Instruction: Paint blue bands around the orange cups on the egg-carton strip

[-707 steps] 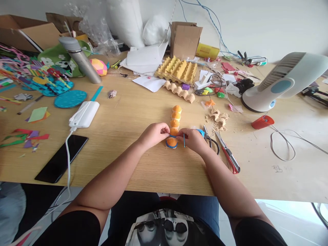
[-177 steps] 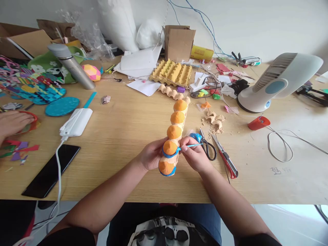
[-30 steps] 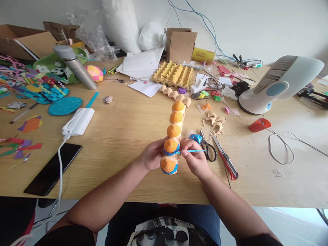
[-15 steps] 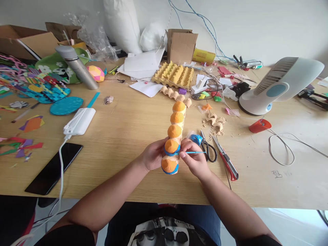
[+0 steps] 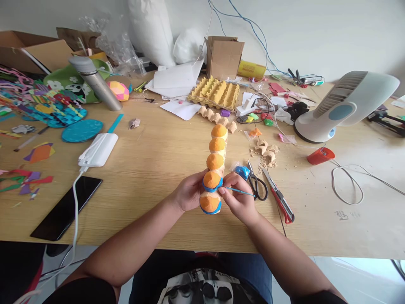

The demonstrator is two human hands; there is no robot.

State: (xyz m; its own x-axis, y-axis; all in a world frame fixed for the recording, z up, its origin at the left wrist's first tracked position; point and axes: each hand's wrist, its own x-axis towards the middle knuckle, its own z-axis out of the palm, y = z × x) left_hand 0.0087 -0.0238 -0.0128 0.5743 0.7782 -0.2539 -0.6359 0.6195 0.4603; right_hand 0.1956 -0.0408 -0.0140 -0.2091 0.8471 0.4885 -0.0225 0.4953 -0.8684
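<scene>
My left hand (image 5: 190, 192) grips the side of an egg carton strip (image 5: 215, 161), a row of several cups topped with orange clay. Blue clay (image 5: 212, 188) rims the two cups nearest me. My right hand (image 5: 239, 198) pinches a thin blue modelling tool (image 5: 240, 191), its fingertips against the blue rim of the second cup from the near end. The tool's tip is hidden by the fingers and clay. Just beyond my right hand lies a packet of blue clay (image 5: 242, 171), beside black-handled scissors (image 5: 260, 188).
A red utility knife (image 5: 283, 202) lies to the right, near torn carton pieces (image 5: 267, 152) and a red cup (image 5: 320, 156). A white fan (image 5: 341, 105) stands at the back right. Left are a phone (image 5: 66, 209), power bank (image 5: 98, 150) and steel bottle (image 5: 99, 86). A yellow egg tray (image 5: 215, 93) sits behind.
The strip's far end has swung slightly to the left. The blue tool now slopes down to the right, and my right fingers have shifted a little left along the rim.
</scene>
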